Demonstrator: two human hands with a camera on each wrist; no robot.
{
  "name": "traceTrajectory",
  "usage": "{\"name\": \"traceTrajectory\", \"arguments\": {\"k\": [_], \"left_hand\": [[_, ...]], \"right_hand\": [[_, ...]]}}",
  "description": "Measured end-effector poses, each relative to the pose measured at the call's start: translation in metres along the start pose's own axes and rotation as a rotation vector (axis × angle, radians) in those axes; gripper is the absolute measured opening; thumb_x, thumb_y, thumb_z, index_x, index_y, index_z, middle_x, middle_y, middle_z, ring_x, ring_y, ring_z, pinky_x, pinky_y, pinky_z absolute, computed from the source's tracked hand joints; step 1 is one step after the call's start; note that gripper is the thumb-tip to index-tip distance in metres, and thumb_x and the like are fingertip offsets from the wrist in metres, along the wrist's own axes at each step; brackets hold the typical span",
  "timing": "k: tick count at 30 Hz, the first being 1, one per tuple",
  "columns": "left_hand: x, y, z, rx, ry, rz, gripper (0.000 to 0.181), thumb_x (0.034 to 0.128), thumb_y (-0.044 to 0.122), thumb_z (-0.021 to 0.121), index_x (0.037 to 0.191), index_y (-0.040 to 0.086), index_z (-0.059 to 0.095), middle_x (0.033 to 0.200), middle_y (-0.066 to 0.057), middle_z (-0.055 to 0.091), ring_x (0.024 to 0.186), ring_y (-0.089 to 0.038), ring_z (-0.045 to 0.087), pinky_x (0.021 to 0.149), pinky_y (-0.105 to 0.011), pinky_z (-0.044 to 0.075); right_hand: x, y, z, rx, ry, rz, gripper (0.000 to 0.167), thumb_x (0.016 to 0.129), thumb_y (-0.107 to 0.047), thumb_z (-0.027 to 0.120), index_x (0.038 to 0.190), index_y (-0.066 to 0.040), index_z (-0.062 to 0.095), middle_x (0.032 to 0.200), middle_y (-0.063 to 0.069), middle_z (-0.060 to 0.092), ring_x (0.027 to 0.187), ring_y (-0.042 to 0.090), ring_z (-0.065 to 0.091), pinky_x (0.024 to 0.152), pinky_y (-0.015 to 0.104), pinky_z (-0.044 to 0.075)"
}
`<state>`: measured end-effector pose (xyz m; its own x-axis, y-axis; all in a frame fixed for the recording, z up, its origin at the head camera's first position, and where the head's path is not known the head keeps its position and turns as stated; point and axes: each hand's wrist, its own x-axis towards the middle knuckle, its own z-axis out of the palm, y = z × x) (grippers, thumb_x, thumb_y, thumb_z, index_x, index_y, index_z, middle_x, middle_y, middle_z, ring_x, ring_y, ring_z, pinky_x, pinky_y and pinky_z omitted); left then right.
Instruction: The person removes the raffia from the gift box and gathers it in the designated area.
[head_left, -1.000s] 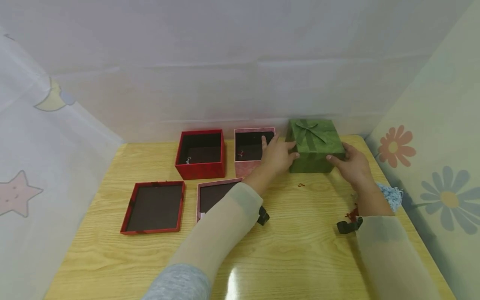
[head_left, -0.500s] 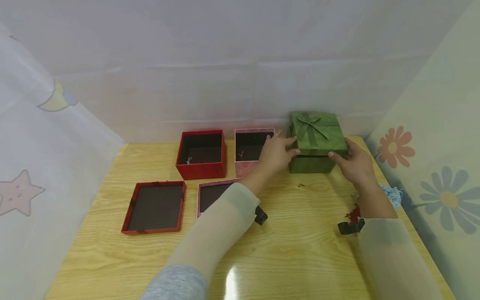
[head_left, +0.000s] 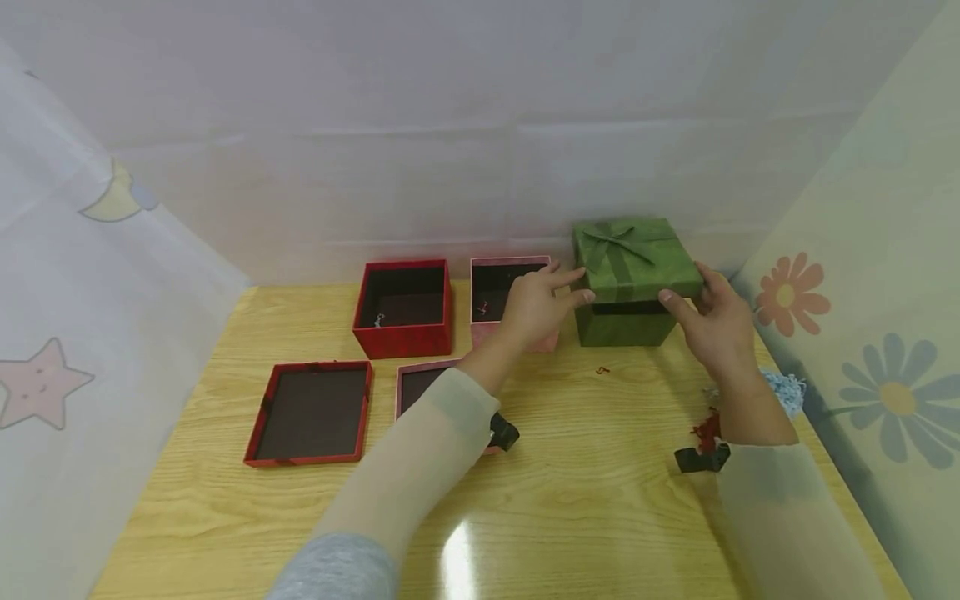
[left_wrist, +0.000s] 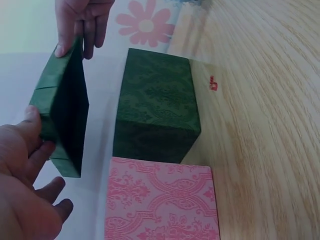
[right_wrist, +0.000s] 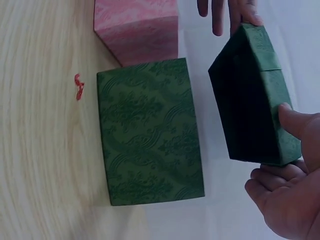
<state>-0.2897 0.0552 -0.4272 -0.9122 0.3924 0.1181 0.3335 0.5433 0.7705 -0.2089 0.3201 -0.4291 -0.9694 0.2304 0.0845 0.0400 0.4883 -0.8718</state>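
Observation:
A green gift-box lid with a ribbon bow is raised off its green box base at the table's back right. My left hand holds the lid's left side with thumb and fingers. On the lid's right side, my right hand grips with its thumb in front and fingers around the edge. The left wrist view has the lid fully apart from the base. In the right wrist view the dark hollow underside of the lid shows. What lies inside the base is hidden.
Left of the green box stand an uncovered pink box and an uncovered red box. Their lids, a red lid and a pink lid, lie upturned in front. Blue shreds and red shreds lie by my right forearm.
The green lid has come up off its base, opening a dark gap beneath it. Both hands have risen slightly with it, and my left hand has shifted a little left.

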Motion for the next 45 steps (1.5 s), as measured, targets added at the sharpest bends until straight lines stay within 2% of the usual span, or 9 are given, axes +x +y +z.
{"name": "traceTrajectory", "arguments": {"k": [3, 10, 13, 17, 20, 26, 32, 38, 45], "left_hand": [[-0.003, 0.001, -0.003, -0.068, 0.052, 0.017, 0.054, 0.0907, 0.059, 0.069, 0.139, 0.035, 0.067, 0.158, -0.008, 0.048, 0.100, -0.029, 0.073, 0.094, -0.032, 0.054], [-0.013, 0.003, -0.009, -0.258, 0.135, 0.022, 0.050, 0.0846, 0.059, 0.075, 0.128, 0.035, 0.075, 0.152, 0.005, 0.055, 0.117, -0.019, 0.069, 0.045, -0.028, 0.039], [-0.016, 0.002, -0.012, -0.287, 0.198, 0.053, 0.046, 0.0841, 0.058, 0.078, 0.123, 0.034, 0.078, 0.147, 0.007, 0.060, 0.131, -0.011, 0.060, 0.059, -0.021, 0.050], [-0.020, 0.002, -0.016, -0.322, 0.286, 0.118, 0.043, 0.0840, 0.057, 0.080, 0.117, 0.030, 0.081, 0.131, 0.009, 0.071, 0.132, -0.007, 0.058, 0.099, -0.023, 0.052], [-0.023, 0.004, -0.019, -0.343, 0.320, 0.145, 0.041, 0.0847, 0.054, 0.081, 0.115, 0.027, 0.082, 0.120, 0.013, 0.075, 0.130, -0.004, 0.059, 0.101, -0.026, 0.053], [-0.031, 0.003, -0.022, -0.361, 0.376, 0.193, 0.033, 0.0897, 0.042, 0.081, 0.115, 0.021, 0.082, 0.126, 0.002, 0.074, 0.131, -0.009, 0.060, 0.100, -0.028, 0.054], [-0.042, 0.003, -0.024, -0.357, 0.337, 0.216, 0.033, 0.0944, 0.038, 0.077, 0.122, 0.020, 0.080, 0.140, 0.003, 0.066, 0.134, -0.011, 0.057, 0.107, -0.030, 0.049], [-0.047, 0.004, -0.025, -0.413, 0.302, 0.274, 0.037, 0.0962, 0.030, 0.077, 0.131, 0.017, 0.075, 0.142, 0.003, 0.065, 0.140, -0.012, 0.052, 0.114, -0.029, 0.042], [-0.054, 0.001, -0.030, -0.510, 0.238, 0.325, 0.044, 0.0986, 0.025, 0.074, 0.141, 0.014, 0.067, 0.150, -0.001, 0.058, 0.146, -0.011, 0.044, 0.117, -0.033, 0.039]], "right_hand": [[-0.002, -0.006, 0.000, 0.032, 0.031, -0.013, 0.084, 0.098, -0.049, 0.067, 0.166, -0.024, 0.025, 0.164, 0.010, 0.038, 0.149, 0.035, 0.038, 0.114, 0.054, 0.042], [-0.007, -0.021, 0.004, 0.107, 0.116, -0.022, 0.069, 0.097, -0.039, 0.073, 0.157, -0.022, 0.042, 0.152, 0.003, 0.055, 0.136, 0.028, 0.057, 0.109, 0.041, 0.049], [-0.008, -0.028, 0.007, 0.204, 0.142, 0.000, 0.063, 0.094, -0.034, 0.077, 0.148, -0.021, 0.048, 0.146, 0.001, 0.062, 0.130, 0.018, 0.062, 0.106, 0.033, 0.051], [-0.012, -0.034, 0.010, 0.222, 0.189, 0.030, 0.058, 0.091, -0.038, 0.079, 0.139, -0.024, 0.050, 0.140, 0.002, 0.067, 0.118, 0.009, 0.066, 0.097, 0.028, 0.052], [-0.016, -0.037, 0.012, 0.197, 0.226, 0.020, 0.056, 0.091, -0.043, 0.079, 0.136, -0.025, 0.052, 0.135, 0.001, 0.070, 0.113, 0.007, 0.067, 0.090, 0.025, 0.051], [-0.018, -0.037, 0.018, 0.429, 0.252, -0.114, 0.043, 0.092, -0.018, 0.081, 0.131, -0.014, 0.064, 0.120, -0.003, 0.075, 0.112, 0.011, 0.069, 0.091, 0.024, 0.052], [-0.022, -0.038, 0.016, 0.377, 0.252, -0.083, 0.048, 0.096, -0.023, 0.077, 0.141, -0.014, 0.064, 0.131, 0.006, 0.070, 0.124, 0.016, 0.065, 0.106, 0.032, 0.050], [-0.026, -0.039, 0.016, 0.325, 0.264, -0.119, 0.043, 0.096, -0.023, 0.077, 0.136, -0.014, 0.067, 0.127, 0.001, 0.071, 0.115, 0.010, 0.068, 0.096, 0.023, 0.053], [-0.031, -0.041, 0.021, 0.499, 0.241, -0.230, 0.046, 0.095, -0.006, 0.075, 0.140, -0.007, 0.064, 0.123, 0.003, 0.071, 0.113, 0.015, 0.069, 0.093, 0.020, 0.054]]}}
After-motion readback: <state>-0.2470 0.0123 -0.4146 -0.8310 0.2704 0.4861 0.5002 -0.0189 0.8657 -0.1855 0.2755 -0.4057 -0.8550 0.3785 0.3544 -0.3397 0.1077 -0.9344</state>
